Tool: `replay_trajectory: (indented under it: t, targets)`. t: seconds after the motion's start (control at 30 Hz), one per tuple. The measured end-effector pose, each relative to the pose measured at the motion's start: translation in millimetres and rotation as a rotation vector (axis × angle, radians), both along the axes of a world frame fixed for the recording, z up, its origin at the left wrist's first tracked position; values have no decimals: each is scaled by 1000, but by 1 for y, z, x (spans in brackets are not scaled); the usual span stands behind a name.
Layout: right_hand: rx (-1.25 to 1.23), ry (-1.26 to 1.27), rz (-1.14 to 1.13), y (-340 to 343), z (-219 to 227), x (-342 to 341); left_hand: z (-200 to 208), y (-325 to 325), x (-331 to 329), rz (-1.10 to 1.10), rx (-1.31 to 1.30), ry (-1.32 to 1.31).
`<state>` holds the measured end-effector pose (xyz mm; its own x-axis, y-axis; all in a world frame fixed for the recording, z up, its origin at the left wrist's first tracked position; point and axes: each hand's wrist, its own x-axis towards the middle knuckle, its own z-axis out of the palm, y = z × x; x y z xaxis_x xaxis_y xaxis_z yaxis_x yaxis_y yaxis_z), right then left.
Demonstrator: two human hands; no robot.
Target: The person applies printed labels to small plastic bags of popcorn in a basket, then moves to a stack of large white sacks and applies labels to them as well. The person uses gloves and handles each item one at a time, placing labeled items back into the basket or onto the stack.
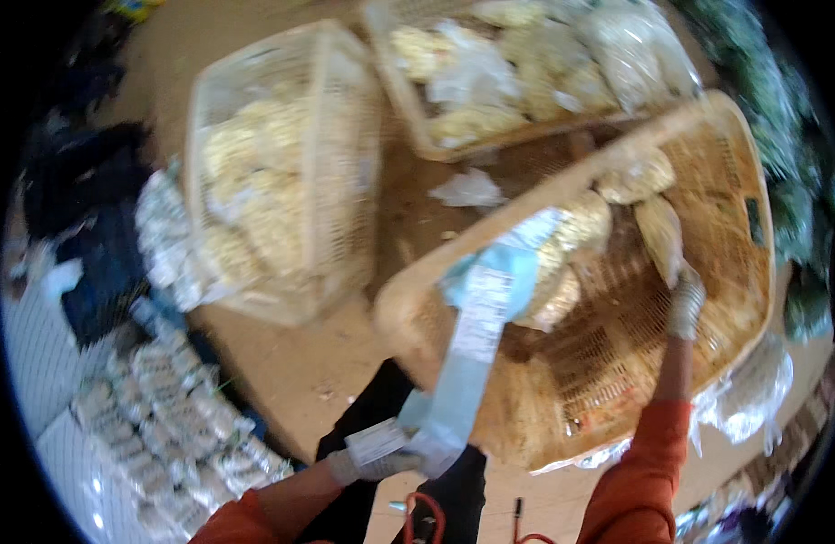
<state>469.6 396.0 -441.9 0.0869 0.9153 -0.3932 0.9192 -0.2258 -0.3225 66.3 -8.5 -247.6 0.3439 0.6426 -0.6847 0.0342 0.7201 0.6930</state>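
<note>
My left hand [368, 458], in a pale glove, is closed near my legs on a long light-blue strip [467, 385] with white printed labels. A white label [376, 442] lies across its fingers. The strip runs up over the near-left rim of the large stained plastic crate [563, 381]. My right hand [687, 308], also gloved, reaches into that crate and is closed on the near end of a clear bag of pale yellow food pieces [659, 238]. Beside it in the crate lie several similar bags [637, 175], some partly under the strip's far end.
A tall crate [340, 172] full of pale yellow bags stands at the left, another crate [436, 145] of bags at the back. White packs [177, 408] are piled at lower left. Green bagged goods [803, 218] line the right side, near a clear plastic bag [748, 390].
</note>
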Motion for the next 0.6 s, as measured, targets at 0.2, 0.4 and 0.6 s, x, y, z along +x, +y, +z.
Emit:
replay_trajectory:
  t: [0.2,0.4,0.6]
  targets:
    - [-48,1097,-64,-88,237,-132,23,-51,0,11,58,123]
    - [-324,1145,-53,-136,363,-311,95,-40,-36,178,-87,60]
    - [-372,1350,312,-162,377,-426,107,-29,-77,207,13,628]
